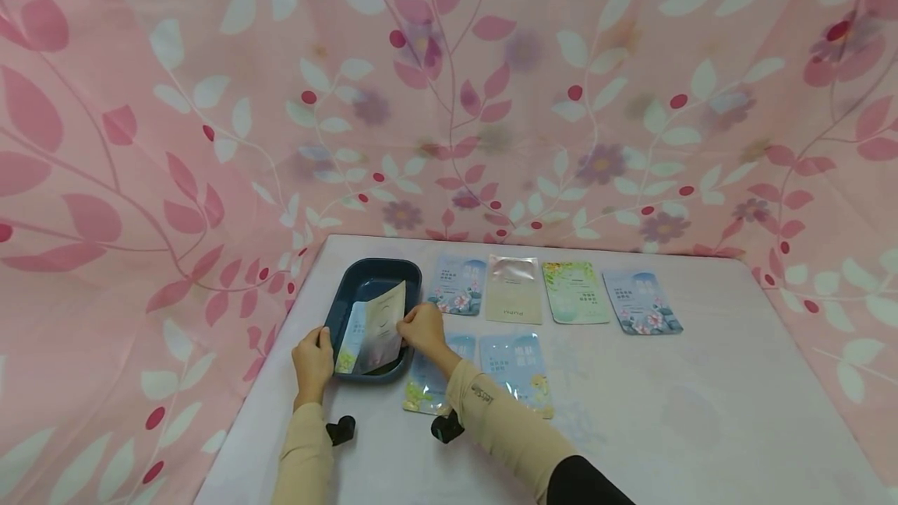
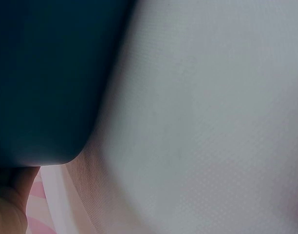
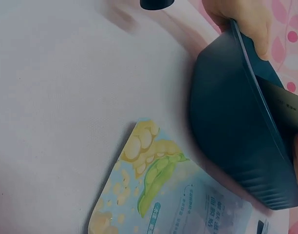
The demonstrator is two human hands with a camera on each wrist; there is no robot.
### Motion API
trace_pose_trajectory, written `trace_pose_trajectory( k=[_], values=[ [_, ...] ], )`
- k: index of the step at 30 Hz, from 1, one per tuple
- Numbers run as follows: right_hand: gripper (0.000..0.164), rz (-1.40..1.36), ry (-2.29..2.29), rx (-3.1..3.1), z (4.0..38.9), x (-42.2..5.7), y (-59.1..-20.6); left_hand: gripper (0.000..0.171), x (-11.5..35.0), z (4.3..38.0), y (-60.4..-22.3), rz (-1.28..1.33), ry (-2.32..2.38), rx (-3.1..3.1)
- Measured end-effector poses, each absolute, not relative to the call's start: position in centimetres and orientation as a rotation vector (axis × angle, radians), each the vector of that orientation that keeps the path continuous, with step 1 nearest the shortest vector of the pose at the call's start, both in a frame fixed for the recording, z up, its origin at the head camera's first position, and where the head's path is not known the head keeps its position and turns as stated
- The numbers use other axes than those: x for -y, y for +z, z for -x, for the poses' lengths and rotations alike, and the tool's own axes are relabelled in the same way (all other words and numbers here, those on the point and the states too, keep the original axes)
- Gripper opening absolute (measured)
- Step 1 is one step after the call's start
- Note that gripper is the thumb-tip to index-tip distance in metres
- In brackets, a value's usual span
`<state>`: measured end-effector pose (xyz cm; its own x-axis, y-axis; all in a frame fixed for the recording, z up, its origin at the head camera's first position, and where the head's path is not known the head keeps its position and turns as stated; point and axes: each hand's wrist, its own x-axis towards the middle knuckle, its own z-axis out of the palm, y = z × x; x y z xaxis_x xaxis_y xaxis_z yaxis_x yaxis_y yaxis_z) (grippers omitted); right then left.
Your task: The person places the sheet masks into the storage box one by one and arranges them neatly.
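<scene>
A dark blue plastic tray (image 1: 415, 279) stands at the table's left side. My left hand (image 1: 312, 365) grips its left rim, the thumb over the edge; the left wrist view shows part of that hand (image 2: 10, 207) beneath the tray's side. With its fingers inside the right rim, my right hand (image 1: 424, 330) pinches the edge of a cream-coloured sachet (image 1: 386, 318), which leans up in the tray. Beside that sachet, on its left, lies a light blue one (image 1: 353, 333) with a yellow-green print at the bottom. The tray's floor under the sachets is mostly hidden.
Right of the tray, a back row holds a blue floral sachet (image 1: 457, 284), a cream one (image 1: 514, 291), a green one (image 1: 577, 292) and another blue floral one (image 1: 641, 302). Two light blue sachets, one partly under my right forearm (image 1: 424, 388), one beside it (image 1: 515, 369), lie nearer. A patterned pink curtain (image 1: 491, 100) hangs behind.
</scene>
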<state>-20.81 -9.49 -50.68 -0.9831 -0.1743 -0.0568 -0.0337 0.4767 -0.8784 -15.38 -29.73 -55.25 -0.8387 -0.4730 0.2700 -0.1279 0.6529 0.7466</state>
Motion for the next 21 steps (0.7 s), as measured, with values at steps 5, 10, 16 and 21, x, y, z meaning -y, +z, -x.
trace_pose_trajectory(
  k=[5, 10, 16, 21],
  values=[
    [0.017, 0.190, -1.429, -2.589, 20.3, 9.9, -50.4, 0.028, 29.8, 15.4, -55.3, -0.472, -1.056, 2.421],
    [0.023, 0.207, -1.325, -2.657, 20.0, 10.3, -50.4, 0.027, 29.8, 15.4, -55.4, -0.460, -1.035, 2.400],
    [0.029, 0.218, -1.253, -2.701, 20.0, 10.7, -50.5, 0.026, 29.9, 15.5, -55.5, -0.462, -1.026, 2.386],
    [0.041, 0.252, -1.184, -2.762, 20.1, 11.0, -50.6, 0.026, 29.8, 15.5, -55.4, -0.454, -1.018, 2.388]
  ],
)
